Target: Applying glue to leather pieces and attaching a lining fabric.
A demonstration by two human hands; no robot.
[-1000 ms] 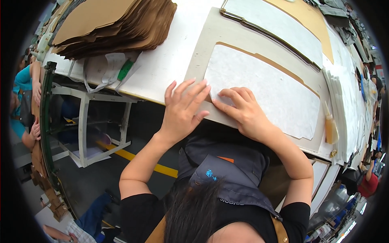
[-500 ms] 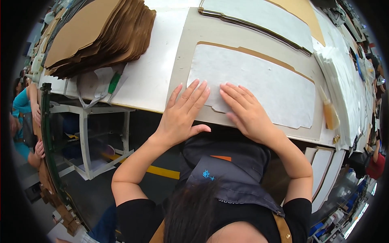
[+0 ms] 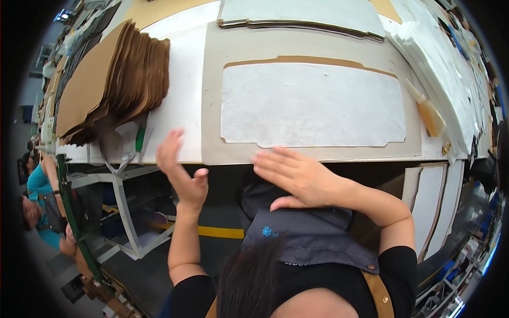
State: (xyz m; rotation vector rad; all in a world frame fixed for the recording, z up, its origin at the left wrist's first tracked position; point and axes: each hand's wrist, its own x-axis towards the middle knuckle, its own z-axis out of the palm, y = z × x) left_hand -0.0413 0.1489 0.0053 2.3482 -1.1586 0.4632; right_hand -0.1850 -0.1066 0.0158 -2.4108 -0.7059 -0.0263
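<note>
A white sheet (image 3: 313, 106) lies flat on a slightly larger brown cut-out piece (image 3: 318, 60), whose edge shows along the far side. Both rest on a grey board (image 3: 212, 106) at the table's front. My right hand (image 3: 299, 177) is just at the near edge of the sheet, fingers stretched out and thumb apart, holding nothing. Whether its fingertips touch the sheet I cannot tell. Off to the left, my left hand (image 3: 183, 172) is raised by the table edge, empty and open, its fingers a little blurred. It is nearest to the stack of brown sheets (image 3: 87, 90).
Behind the sheet sits a pile of white-faced pieces (image 3: 302, 11). At the right are a stack of white sheets (image 3: 440, 85) and a bottle of amber liquid (image 3: 432, 119). A white metal frame (image 3: 124, 212) stands below left. Another person (image 3: 42, 183) is at far left.
Both hands have come off the white sheet: the left has swung left toward the brown stack, the right has drawn back to the near edge. My view has shifted.
</note>
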